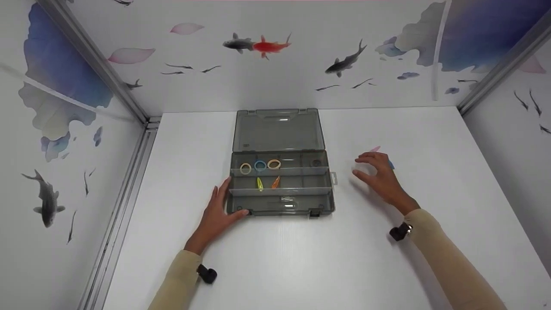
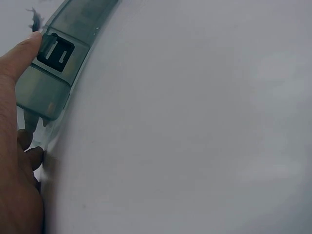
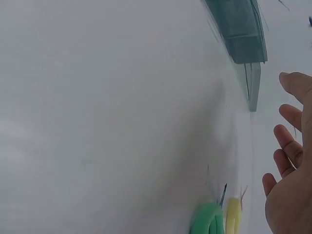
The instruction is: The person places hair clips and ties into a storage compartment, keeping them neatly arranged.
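Note:
A smoky-grey plastic compartment box (image 1: 282,202) stands with its lid (image 1: 278,129) folded back. My left hand (image 1: 215,215) holds its front left corner, thumb on the front edge and fingers along the left side. In the left wrist view the thumb (image 2: 22,56) lies by a black latch (image 2: 56,52). My right hand (image 1: 381,178) is over the table right of the box, fingers spread and loosely bent, nothing between them. Behind it show a pink pointed tip (image 1: 376,149) and a blue piece (image 1: 391,164), mostly hidden. The right wrist view shows a green band (image 3: 207,219) and a yellow band (image 3: 233,215).
The box's back row holds a pale yellow ring (image 1: 245,168), a blue ring (image 1: 260,161) and an orange ring (image 1: 274,160). In the middle row lie a yellow clip (image 1: 259,184) and an orange clip (image 1: 276,182). White walls with painted fish surround the white table (image 1: 284,267).

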`<state>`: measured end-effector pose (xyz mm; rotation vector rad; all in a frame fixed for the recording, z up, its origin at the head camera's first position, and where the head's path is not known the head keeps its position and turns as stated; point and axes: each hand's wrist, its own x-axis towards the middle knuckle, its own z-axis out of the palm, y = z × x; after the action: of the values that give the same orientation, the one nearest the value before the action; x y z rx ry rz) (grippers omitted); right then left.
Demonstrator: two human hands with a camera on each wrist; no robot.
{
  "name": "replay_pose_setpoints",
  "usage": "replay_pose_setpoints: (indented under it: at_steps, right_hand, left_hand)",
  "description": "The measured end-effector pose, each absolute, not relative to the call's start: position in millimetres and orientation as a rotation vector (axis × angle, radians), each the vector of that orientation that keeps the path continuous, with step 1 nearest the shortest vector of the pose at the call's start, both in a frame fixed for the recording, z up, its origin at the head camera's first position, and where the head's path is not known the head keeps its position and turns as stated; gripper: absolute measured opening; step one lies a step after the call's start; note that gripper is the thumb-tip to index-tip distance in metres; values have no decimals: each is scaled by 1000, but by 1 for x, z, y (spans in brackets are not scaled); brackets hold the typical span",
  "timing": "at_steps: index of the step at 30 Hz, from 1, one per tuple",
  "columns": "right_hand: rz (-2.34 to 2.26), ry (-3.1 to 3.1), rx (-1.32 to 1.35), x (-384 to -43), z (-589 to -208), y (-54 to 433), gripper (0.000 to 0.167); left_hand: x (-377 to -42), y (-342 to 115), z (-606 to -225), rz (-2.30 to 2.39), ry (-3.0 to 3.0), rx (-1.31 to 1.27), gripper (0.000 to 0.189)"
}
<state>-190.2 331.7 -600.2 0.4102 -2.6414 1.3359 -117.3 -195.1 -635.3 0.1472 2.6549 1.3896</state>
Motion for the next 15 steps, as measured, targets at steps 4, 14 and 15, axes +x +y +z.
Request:
replay_pose_setpoints:
  at_steps: [4,14,15]
  right_hand:
    - [1293,-2621,384,-185,-605,346,34]
    - [1260,-2595,335,-167,-616,376,32]
    - [1248,-2599,331,-166,-618,379,33]
  left_hand:
    - [-117,-196,-635,1382,2658,150,115]
    - [-116,-195,-635,1395,2653,165,115]
    - [-117,-195,-635,1397,2652,165,115]
